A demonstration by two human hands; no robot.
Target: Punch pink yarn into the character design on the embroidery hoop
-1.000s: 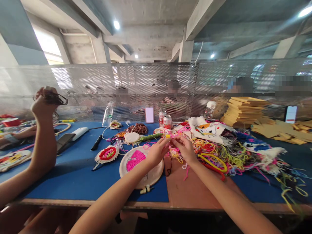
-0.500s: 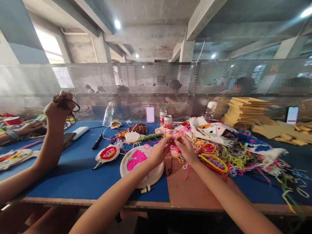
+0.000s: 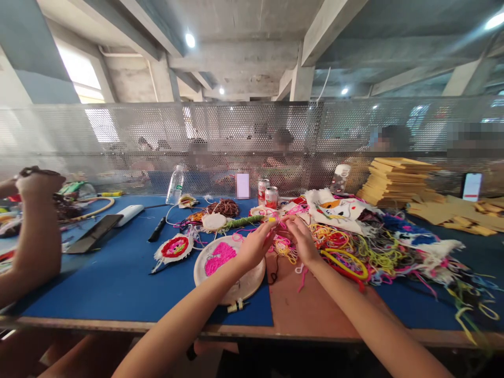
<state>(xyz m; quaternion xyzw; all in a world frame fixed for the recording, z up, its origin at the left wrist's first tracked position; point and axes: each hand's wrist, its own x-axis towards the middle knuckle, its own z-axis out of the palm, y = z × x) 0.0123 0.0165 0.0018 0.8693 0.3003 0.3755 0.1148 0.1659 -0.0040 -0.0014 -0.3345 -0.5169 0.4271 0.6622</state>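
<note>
Head view shows the left hand (image 3: 254, 245) and the right hand (image 3: 302, 240) meeting above the middle of the blue surface (image 3: 118, 283), their fingertips close together and pinching a strand of pink yarn (image 3: 279, 224) between them. Just below the left hand lies an embroidery hoop (image 3: 229, 269) with a pink patch stitched into its cloth. To the right of the hands spreads a tangled heap of coloured yarn (image 3: 366, 247), touching the right wrist. Behind the hands stand two drink cans (image 3: 266, 194) and a clear water bottle (image 3: 174, 185). At the far left, another person's raised fist (image 3: 37, 184) grips dark cord.
</note>
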